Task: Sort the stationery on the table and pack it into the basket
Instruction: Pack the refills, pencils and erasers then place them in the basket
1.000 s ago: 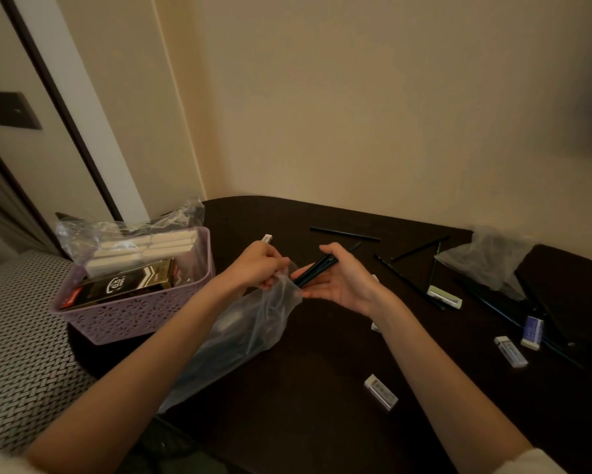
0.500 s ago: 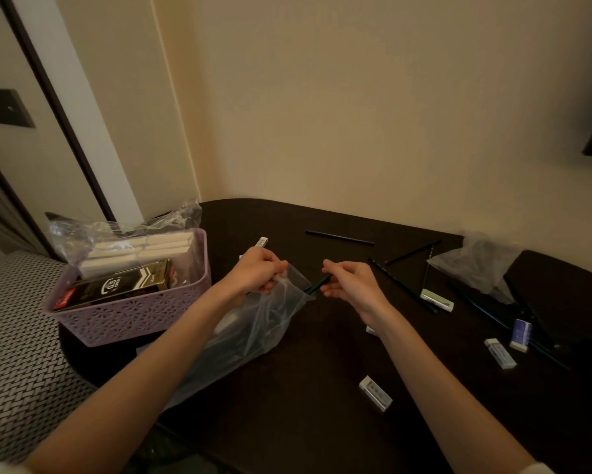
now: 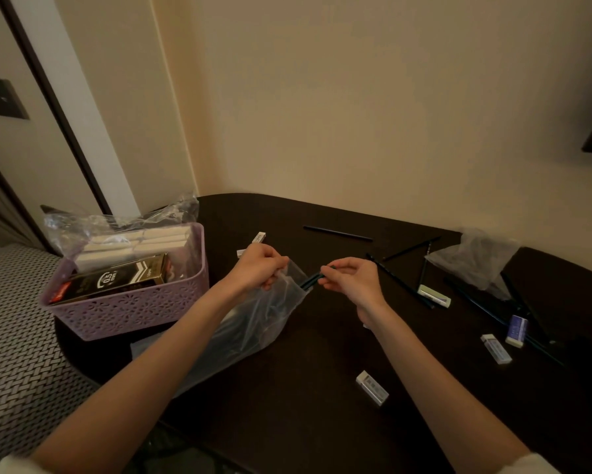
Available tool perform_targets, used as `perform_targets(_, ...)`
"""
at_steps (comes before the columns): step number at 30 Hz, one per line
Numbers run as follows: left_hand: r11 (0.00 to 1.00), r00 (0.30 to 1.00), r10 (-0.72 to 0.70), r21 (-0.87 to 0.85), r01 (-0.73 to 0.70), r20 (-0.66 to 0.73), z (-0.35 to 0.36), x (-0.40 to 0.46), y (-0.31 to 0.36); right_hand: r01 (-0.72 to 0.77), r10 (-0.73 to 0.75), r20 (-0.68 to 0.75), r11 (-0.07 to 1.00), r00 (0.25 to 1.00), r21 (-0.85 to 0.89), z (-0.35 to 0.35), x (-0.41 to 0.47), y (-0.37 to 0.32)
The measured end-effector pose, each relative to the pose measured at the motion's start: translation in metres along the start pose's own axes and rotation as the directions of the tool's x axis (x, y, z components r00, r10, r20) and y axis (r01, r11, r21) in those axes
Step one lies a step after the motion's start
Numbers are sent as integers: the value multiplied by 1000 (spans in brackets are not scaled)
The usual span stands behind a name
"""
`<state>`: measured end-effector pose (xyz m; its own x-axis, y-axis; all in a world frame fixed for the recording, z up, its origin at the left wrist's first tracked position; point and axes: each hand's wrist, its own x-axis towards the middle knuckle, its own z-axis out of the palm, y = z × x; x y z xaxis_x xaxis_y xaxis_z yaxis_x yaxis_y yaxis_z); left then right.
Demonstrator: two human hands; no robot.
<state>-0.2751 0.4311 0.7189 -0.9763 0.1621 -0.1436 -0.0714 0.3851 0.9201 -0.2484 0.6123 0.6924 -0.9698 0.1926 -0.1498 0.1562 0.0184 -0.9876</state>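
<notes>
A small bundle of dark, thin pencils (image 3: 311, 281) sits half inside the mouth of a clear, soft plastic bag (image 3: 253, 323) at the middle of the dark brown table (image 3: 322, 388). The right hand (image 3: 351, 278) pinches the outer ends of the pencils between thumb and fingertips, while the left hand (image 3: 258, 268) grips the bag's upper edge with curled fingers and holds the mouth open. The step in hand looks to be bagging the pencils as one sorted group. The next move likely calls for pushing the bundle fully in along the bag's length, keeping the mouth taut so the tips do not snag the film.

To the left, just beside the bag, stands a lilac perforated plastic basket (image 3: 130, 309), which holds a dark and gold box (image 3: 116, 280) and a bagged pack of pale sticks (image 3: 134, 241).

To the right and at the far side, loose dark pencils (image 3: 337, 233) lie scattered on the table, along with several white erasers in paper sleeves (image 3: 372, 387), near and far right. A second crumpled clear bag (image 3: 472, 258) lies at the far right. Much of the sorting therefore seems left to do.
</notes>
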Motion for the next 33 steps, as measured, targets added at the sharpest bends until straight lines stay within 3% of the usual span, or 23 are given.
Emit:
perform_targets(3, 1000, 1000, -1, -7, 1, -2, -1, 1, -1, -56, 62, -43, 989, 997, 135, -4, 3, -2)
perform_targets(7, 1000, 1000, 4, 8, -4, -3, -3, 5, -2, -14, 22, -49, 987, 999, 161, -3, 4, -1)
perform_targets(14, 999, 999, 36, 2, -36, -13, -1, 4, -4, 60, -50, 81, 989, 995, -137, 9, -4, 9)
perform_targets(19, 999, 999, 35, -7, -35, -19, 0, 4, -5, 80, -77, 24, 980, 997, -181, 5, 1, 5)
perform_targets(24, 999, 999, 34, 5, -34, -23, 1, 5, -4, 67, -24, 155, 959, 988, -274, 2, 0, 6)
perform_targets(29, 999, 999, 47, -5, -47, -13, 2, 4, -4, 75, -41, 199, 984, 979, -163, 12, -2, 12)
perform_targets(33, 998, 998, 50, -22, -51, -29, 1, 4, -6, 119, -55, 274, 968, 960, -219, 18, -5, 13)
